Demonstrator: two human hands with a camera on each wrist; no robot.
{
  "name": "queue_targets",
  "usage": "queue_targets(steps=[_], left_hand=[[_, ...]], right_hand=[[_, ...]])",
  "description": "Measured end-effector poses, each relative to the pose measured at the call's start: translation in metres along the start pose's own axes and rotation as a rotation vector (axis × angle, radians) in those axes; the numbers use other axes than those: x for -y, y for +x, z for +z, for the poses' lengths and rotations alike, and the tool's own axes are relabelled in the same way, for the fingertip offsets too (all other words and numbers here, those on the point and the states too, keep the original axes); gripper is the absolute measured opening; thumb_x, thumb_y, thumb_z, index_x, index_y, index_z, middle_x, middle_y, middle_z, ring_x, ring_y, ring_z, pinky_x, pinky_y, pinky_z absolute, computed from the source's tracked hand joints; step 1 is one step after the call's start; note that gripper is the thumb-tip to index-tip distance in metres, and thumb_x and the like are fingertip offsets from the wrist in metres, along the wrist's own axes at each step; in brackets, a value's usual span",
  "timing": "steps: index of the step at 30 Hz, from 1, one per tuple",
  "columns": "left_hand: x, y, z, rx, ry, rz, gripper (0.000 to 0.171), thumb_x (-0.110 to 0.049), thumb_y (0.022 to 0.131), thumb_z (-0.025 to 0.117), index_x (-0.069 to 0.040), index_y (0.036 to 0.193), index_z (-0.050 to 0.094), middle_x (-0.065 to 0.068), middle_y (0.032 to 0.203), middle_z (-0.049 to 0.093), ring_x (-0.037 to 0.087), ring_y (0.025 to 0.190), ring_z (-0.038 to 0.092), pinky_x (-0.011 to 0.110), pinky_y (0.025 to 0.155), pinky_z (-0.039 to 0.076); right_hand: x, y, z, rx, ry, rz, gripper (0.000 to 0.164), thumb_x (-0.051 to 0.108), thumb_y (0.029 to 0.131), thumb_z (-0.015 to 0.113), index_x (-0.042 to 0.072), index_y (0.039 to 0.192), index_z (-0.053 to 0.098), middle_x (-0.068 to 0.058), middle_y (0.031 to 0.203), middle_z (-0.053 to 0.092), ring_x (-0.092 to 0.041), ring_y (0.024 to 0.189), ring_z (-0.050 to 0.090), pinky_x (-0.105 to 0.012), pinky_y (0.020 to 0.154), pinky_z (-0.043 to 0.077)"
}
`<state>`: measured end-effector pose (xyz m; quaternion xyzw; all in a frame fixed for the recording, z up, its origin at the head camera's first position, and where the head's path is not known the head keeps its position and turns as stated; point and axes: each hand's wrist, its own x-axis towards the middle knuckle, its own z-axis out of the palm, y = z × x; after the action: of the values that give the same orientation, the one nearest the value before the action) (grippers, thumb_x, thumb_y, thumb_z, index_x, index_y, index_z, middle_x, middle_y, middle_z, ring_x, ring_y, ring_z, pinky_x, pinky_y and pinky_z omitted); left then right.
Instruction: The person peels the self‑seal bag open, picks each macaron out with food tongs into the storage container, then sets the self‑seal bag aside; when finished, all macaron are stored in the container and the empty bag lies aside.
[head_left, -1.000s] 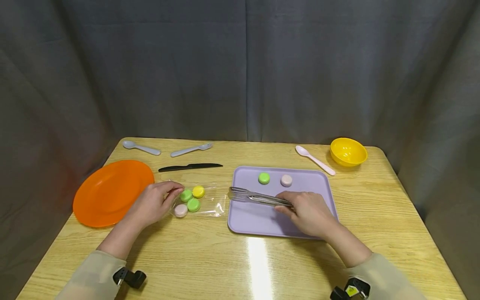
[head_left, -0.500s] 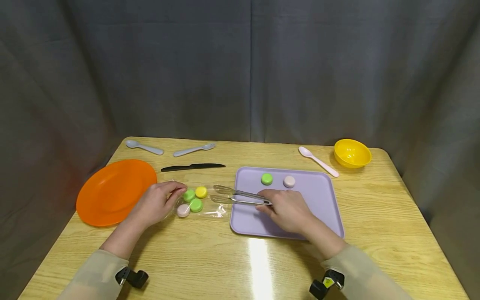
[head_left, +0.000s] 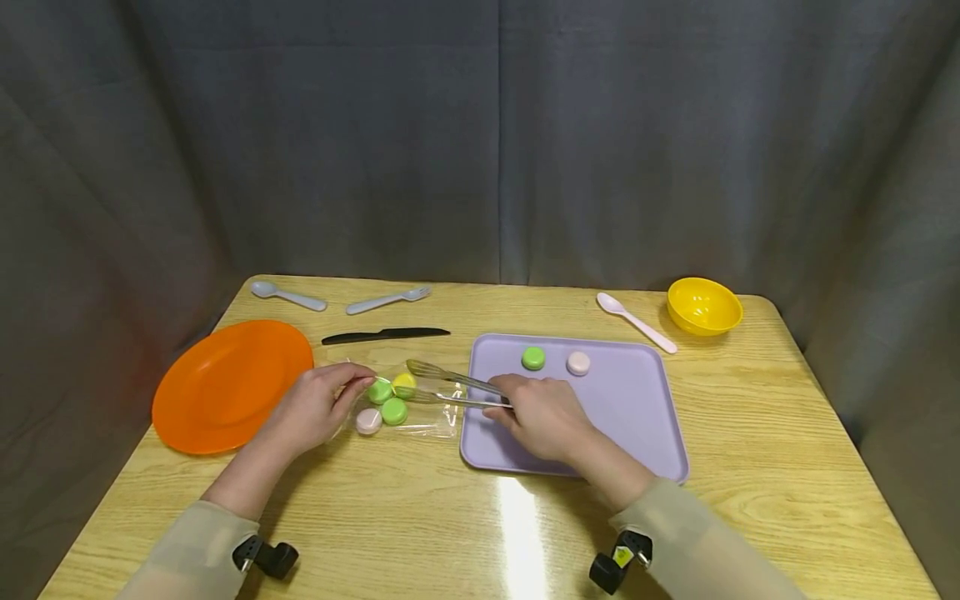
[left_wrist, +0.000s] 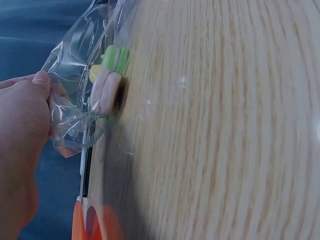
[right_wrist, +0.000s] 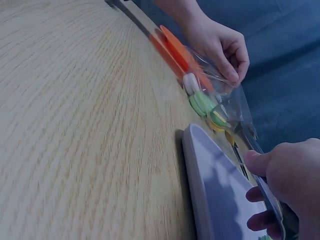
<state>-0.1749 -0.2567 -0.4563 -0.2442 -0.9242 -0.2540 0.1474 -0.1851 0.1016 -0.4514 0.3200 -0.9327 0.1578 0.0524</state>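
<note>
Left hand (head_left: 318, 406): my thumb and fingertips pinched one end of the clear, creased plastic bag (head_left: 438, 427).
Right hand (head_left: 547, 418): my fingers were clamped on slim metal tongs (head_left: 468, 402), whose arms stood apart, one tip overlapping the yellow macaron (head_left: 406, 380).
Wrist label (head_left: 622, 557): yellow, too small to read.
Bag contents: smooth, round, layered; besides the yellow, two green macarons (head_left: 393, 411) and a pale pink macaron (head_left: 368, 421).
Tray (head_left: 615, 417): lilac, round-cornered, beside the bag; bore two more discs (head_left: 533, 358).

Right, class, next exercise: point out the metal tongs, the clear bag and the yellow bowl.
Metal tongs (head_left: 467, 381), head view: on the arm higher in the picture.
Clear bag (left_wrist: 76, 75), left wrist view: on the film.
Yellow bowl (head_left: 703, 307), head view: on the inside.
</note>
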Motion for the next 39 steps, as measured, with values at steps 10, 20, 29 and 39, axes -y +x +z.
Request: queue_targets(steps=[10, 20, 29, 39], left_hand=[[-0.002, 0.001, 0.001, -0.008, -0.016, 0.017, 0.009, -0.009, 0.102, 0.073, -0.010, 0.110, 0.078, 0.000, 0.104, 0.078, 0.015, 0.087, 0.071, 0.039, 0.073, 0.060], [0.000, 0.002, 0.002, -0.002, -0.008, 0.002, 0.010, -0.010, 0.102, 0.073, -0.010, 0.110, 0.078, -0.001, 0.103, 0.078, 0.016, 0.086, 0.071, 0.040, 0.073, 0.059], [0.002, 0.000, 0.003, 0.004, 0.005, -0.024, 0.011, -0.011, 0.102, 0.073, -0.009, 0.111, 0.078, -0.001, 0.103, 0.077, 0.014, 0.083, 0.069, 0.039, 0.071, 0.058], [0.003, 0.000, 0.002, -0.001, -0.004, -0.017, 0.010, -0.013, 0.104, 0.072, -0.010, 0.111, 0.078, -0.002, 0.102, 0.077, 0.013, 0.083, 0.069, 0.038, 0.072, 0.059]], right_hand=[[0.006, 0.009, 0.005, 0.009, -0.040, -0.014, 0.031, 0.043, 0.101, 0.073, 0.016, 0.116, 0.071, 0.003, 0.105, 0.074, -0.021, 0.072, 0.067, -0.043, 0.056, 0.050], [0.003, 0.006, 0.008, -0.026, -0.069, -0.045, 0.028, 0.042, 0.102, 0.072, 0.017, 0.116, 0.072, 0.006, 0.096, 0.073, -0.016, 0.061, 0.061, -0.039, 0.052, 0.047], [-0.009, -0.011, -0.005, -0.028, -0.043, -0.032, 0.029, 0.041, 0.101, 0.073, 0.021, 0.122, 0.073, 0.008, 0.096, 0.074, -0.016, 0.066, 0.063, -0.038, 0.053, 0.047], [-0.030, -0.043, -0.026, -0.046, -0.030, 0.019, 0.031, 0.041, 0.100, 0.075, 0.021, 0.124, 0.073, 0.008, 0.100, 0.074, -0.015, 0.068, 0.063, -0.041, 0.056, 0.049]])
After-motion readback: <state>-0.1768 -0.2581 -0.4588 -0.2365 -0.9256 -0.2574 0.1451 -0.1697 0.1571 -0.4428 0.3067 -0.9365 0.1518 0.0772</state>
